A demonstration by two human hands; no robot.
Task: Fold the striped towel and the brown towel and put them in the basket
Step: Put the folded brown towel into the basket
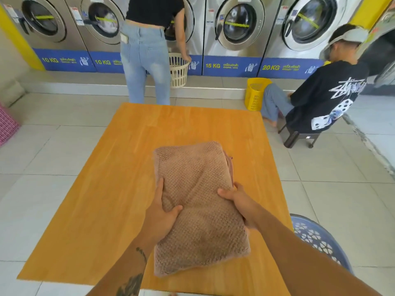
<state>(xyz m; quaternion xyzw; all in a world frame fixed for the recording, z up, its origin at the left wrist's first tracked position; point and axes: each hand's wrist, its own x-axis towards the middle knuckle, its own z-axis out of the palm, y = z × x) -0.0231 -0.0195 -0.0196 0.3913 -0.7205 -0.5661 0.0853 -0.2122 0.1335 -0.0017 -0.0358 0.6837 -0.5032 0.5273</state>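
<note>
Head view, items as seen by you:

1. Brown towel (198, 210): folded into a thick rectangle, waffle texture up. It lies lengthwise on the near half of the wooden table (106, 189), with its layered edges showing along the far right side.
2. Your left hand (162, 214): on the towel's left edge. The fingers are held together along the side and the thumb is pressed into the top, pinching the fold.
3. Your right hand (239, 201): on the towel's right edge, thumb on top. The fingers are tucked under the edge, so their spread cannot be told.
4. Blue basket (320, 240): on the floor just beside the table's near right corner, partly hidden by your right arm.
5. Background: a row of washing machines (239, 24), a standing person (147, 50) touching a cream basket (178, 71), and a seated person (327, 92) on a dark stool (299, 137). A yellow basket (254, 95) stands near them and a pink basket (6, 127) sits at the far left.
</note>
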